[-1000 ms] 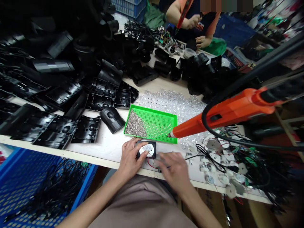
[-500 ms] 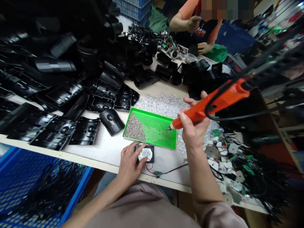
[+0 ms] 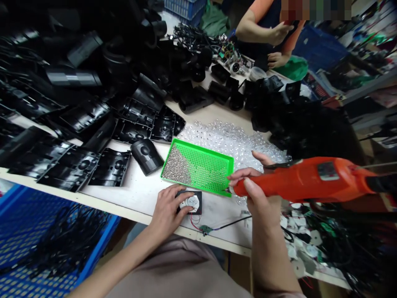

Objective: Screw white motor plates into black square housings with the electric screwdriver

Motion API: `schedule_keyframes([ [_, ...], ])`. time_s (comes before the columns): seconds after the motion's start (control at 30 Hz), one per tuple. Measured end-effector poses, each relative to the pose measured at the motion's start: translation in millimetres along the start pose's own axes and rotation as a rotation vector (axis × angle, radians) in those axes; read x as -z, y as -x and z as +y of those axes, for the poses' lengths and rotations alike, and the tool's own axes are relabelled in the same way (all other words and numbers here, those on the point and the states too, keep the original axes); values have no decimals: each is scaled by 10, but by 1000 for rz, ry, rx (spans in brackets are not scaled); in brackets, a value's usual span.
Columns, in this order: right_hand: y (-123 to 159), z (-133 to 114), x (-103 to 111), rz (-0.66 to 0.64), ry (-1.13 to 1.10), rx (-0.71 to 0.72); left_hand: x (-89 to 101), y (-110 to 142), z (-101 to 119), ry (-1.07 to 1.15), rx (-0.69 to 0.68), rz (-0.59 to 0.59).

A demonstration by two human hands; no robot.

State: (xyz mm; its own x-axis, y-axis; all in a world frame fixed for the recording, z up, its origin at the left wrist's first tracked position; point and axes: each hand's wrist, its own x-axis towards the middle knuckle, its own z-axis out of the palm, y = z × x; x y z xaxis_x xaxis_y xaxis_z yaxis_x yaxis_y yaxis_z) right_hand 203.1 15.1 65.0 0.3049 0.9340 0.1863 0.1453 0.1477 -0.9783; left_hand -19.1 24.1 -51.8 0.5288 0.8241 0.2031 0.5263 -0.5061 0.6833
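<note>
My left hand (image 3: 169, 213) rests on the table's front edge, fingers curled on a small black square part with a white round centre (image 3: 191, 202). Red and black wires run from that part to a little circuit board (image 3: 204, 229). My right hand (image 3: 257, 194) is wrapped round an orange electric screwdriver (image 3: 310, 179), whose tip sits at the right front corner of a green perforated tray (image 3: 214, 170). A heap of small silver screws (image 3: 177, 166) fills the tray's left end.
Black plastic shells (image 3: 74, 124) cover the table's left and back. Clear small beads (image 3: 229, 138) lie behind the tray, and white discs with wires (image 3: 307, 236) lie at the right. A blue crate of black cables (image 3: 40, 244) stands below left. Another person (image 3: 273, 37) works at the far end.
My right hand left the table, took hold of the hanging orange screwdriver and brought it down level, tip at the tray's corner. My left hand stayed on the black square part.
</note>
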Motion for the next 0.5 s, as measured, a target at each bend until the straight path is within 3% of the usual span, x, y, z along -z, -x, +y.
schedule_keyframes([
  [0.23,-44,180,-134,92,-325,55,31,-27,-13,28,55,-29],
  [0.5,-82,480,-316,80,-387,115,-43,13,-15,29,52,61],
])
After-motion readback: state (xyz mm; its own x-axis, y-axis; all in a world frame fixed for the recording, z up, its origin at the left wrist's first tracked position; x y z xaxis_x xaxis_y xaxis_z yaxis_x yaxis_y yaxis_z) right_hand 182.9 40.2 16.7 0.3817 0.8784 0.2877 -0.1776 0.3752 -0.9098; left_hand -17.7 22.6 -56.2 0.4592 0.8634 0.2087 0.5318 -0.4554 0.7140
